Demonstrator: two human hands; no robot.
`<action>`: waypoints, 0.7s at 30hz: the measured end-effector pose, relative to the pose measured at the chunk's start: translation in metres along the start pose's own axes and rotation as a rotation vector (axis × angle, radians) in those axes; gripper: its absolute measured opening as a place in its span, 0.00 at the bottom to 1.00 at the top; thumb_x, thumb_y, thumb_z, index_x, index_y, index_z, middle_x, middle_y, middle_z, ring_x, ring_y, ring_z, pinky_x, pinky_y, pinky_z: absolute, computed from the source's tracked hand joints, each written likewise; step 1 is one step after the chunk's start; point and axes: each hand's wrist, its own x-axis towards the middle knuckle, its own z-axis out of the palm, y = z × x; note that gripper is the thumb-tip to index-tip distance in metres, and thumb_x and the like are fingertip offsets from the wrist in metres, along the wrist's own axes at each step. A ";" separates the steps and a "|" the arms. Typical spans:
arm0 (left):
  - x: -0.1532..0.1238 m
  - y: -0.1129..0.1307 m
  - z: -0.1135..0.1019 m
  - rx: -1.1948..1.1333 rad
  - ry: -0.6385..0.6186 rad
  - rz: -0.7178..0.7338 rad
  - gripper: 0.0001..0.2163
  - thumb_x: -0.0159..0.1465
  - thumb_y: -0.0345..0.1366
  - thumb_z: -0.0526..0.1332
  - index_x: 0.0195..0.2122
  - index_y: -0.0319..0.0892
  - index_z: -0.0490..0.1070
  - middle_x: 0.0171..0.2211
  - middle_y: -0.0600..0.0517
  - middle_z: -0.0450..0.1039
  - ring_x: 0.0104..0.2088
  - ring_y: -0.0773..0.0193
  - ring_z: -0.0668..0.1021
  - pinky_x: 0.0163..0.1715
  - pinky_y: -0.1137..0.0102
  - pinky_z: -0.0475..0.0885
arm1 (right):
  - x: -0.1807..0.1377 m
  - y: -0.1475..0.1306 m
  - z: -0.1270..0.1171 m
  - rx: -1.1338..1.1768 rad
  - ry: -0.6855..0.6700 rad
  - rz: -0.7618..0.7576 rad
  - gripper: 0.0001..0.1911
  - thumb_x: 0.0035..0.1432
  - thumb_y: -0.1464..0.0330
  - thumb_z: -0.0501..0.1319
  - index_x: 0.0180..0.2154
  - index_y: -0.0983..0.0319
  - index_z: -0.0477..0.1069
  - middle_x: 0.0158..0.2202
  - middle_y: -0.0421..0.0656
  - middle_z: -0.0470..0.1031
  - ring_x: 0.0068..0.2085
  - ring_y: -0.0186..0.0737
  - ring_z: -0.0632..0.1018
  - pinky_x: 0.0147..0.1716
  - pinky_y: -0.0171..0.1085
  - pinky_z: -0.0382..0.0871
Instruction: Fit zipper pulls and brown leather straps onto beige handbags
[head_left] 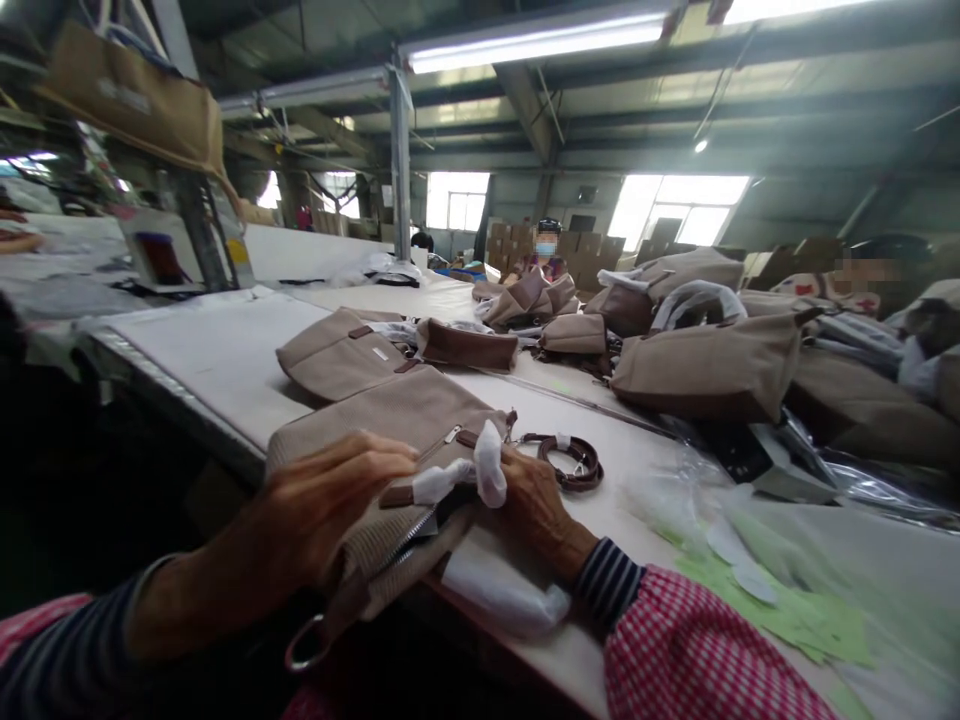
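Observation:
A taupe fabric handbag (390, 405) lies tilted over the table's near edge, its zipper (409, 538) partly open. My left hand (330, 495) rests on the bag's side with fingers stretched out flat. On the other side, my right hand (536, 500) is at the bag's opening, beside a handle (491, 465) wrapped in white film; its fingers are mostly hidden. A coiled brown strap (589, 472) lies just beyond that hand. Below my right wrist is another film-wrapped piece (506, 585). A metal ring (304, 645) hangs at the bag's lower end.
More taupe bags (705, 370) are heaped across the table's right and far side. Clear plastic and green paper (802, 610) lie at right. A metal post (199, 225) stands at left with a bag (135, 100) hung on it. Two people are beyond the heap.

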 end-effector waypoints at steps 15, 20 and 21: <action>-0.039 -0.039 -0.003 0.324 0.110 0.167 0.11 0.72 0.29 0.56 0.47 0.50 0.76 0.46 0.57 0.83 0.52 0.62 0.80 0.67 0.62 0.56 | 0.004 0.005 0.006 0.044 0.248 -0.068 0.12 0.67 0.74 0.59 0.45 0.61 0.80 0.39 0.48 0.78 0.40 0.45 0.77 0.38 0.37 0.72; 0.034 -0.019 -0.058 0.302 0.365 0.069 0.13 0.76 0.42 0.55 0.41 0.41 0.75 0.41 0.50 0.78 0.46 0.56 0.77 0.54 0.61 0.68 | 0.019 0.003 -0.012 0.386 0.415 0.051 0.13 0.68 0.65 0.56 0.36 0.61 0.78 0.34 0.47 0.76 0.35 0.43 0.76 0.35 0.38 0.73; 0.055 -0.013 -0.073 0.350 0.423 0.013 0.15 0.75 0.45 0.57 0.40 0.40 0.76 0.39 0.50 0.77 0.44 0.56 0.77 0.49 0.62 0.69 | 0.020 0.002 -0.018 0.483 0.395 0.064 0.15 0.67 0.63 0.57 0.34 0.62 0.77 0.31 0.46 0.75 0.32 0.42 0.76 0.32 0.38 0.73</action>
